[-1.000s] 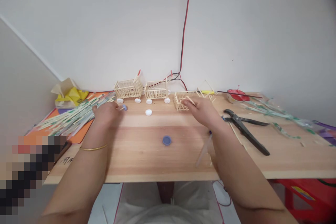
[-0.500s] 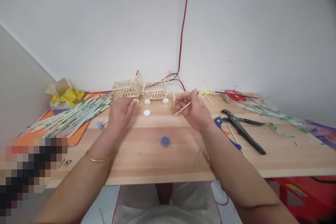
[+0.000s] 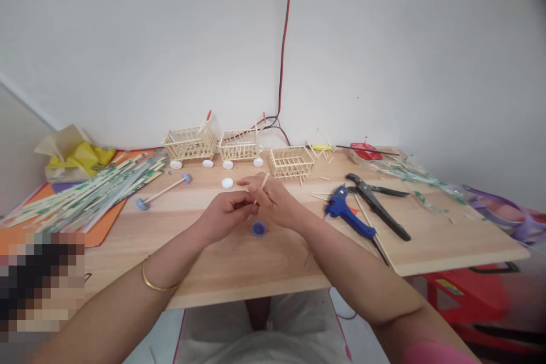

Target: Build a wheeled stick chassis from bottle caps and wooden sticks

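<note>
My left hand [image 3: 228, 215] and my right hand [image 3: 277, 200] meet above the middle of the table. A thin wooden stick [image 3: 265, 181] stands tilted between them. My right hand is closed around it, and my left fingertips pinch near its lower end. Just below the hands lies a blue bottle cap [image 3: 259, 230], hollow side up. Behind them is a white cap [image 3: 227, 183]. To the left rests a stick with a blue cap on each end [image 3: 166, 190]. A small stick basket [image 3: 292, 161] without visible wheels sits behind my right hand.
Two stick carts [image 3: 190, 145] with white wheels stand at the back. Wrapped sticks [image 3: 98, 190] pile up on the left. On the right lie a blue glue gun [image 3: 348, 215], black cutters [image 3: 381, 207] and a red-filled bowl [image 3: 365, 152]. A red stool [image 3: 467, 296] stands below.
My left hand has left the back carts and come right to meet the other. My right hand has brought the stick left and nearer. The view has shifted right.
</note>
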A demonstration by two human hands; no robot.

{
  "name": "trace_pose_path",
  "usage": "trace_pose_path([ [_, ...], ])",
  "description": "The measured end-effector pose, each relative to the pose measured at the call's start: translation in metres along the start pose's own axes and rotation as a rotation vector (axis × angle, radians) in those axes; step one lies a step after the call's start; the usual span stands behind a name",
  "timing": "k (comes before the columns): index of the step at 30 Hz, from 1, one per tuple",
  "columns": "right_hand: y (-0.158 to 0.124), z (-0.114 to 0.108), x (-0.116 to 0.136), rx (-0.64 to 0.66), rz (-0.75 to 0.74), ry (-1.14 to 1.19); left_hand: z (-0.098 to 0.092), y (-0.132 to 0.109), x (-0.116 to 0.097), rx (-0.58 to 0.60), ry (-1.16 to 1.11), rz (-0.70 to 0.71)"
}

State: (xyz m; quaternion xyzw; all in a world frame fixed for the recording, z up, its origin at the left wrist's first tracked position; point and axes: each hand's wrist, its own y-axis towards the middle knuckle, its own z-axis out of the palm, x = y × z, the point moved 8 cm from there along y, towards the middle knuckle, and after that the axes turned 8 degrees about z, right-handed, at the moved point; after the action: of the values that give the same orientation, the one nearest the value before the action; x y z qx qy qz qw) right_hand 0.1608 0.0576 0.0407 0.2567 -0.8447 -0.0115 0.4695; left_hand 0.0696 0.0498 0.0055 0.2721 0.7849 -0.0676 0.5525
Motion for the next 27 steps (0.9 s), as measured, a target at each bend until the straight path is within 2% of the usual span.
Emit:
trace_pose_path([
  [3,-0.002,-0.017,0.002,-0.018,0.033,-0.155,-0.008,0.002,0.001,-0.040,-0.049,0.000],
  [6,-0.012,-0.050,0.004,-0.119,0.090,-0.351,-0.019,0.001,0.009,-0.148,-0.179,-0.070],
  [9,-0.034,-0.080,-0.004,-0.147,0.183,-0.607,-0.025,-0.001,0.016,-0.233,-0.310,-0.138],
  [14,-0.093,-0.126,-0.061,-0.158,0.562,-0.963,-0.019,-0.002,0.019,-0.253,-0.430,-0.216],
  [16,-0.114,-0.133,-0.086,-0.115,0.714,-1.020,-0.016,-0.002,0.019,-0.234,-0.461,-0.229],
  [19,-0.128,-0.129,-0.108,-0.067,0.749,-0.955,-0.008,-0.003,0.013,-0.120,-0.468,-0.217],
  [20,-0.129,-0.127,-0.111,-0.072,0.738,-0.943,-0.002,-0.004,0.009,-0.031,-0.452,-0.202],
  [24,-0.126,-0.128,-0.116,-0.154,0.732,-0.954,0.033,-0.019,-0.006,0.449,-0.383,-0.154],
  [25,-0.126,-0.130,-0.116,-0.180,0.735,-0.939,0.039,-0.023,-0.007,0.513,-0.369,-0.157],
  [27,-0.127,-0.139,-0.110,-0.273,0.703,-0.893,0.045,-0.026,-0.003,0.539,-0.339,-0.182],
])
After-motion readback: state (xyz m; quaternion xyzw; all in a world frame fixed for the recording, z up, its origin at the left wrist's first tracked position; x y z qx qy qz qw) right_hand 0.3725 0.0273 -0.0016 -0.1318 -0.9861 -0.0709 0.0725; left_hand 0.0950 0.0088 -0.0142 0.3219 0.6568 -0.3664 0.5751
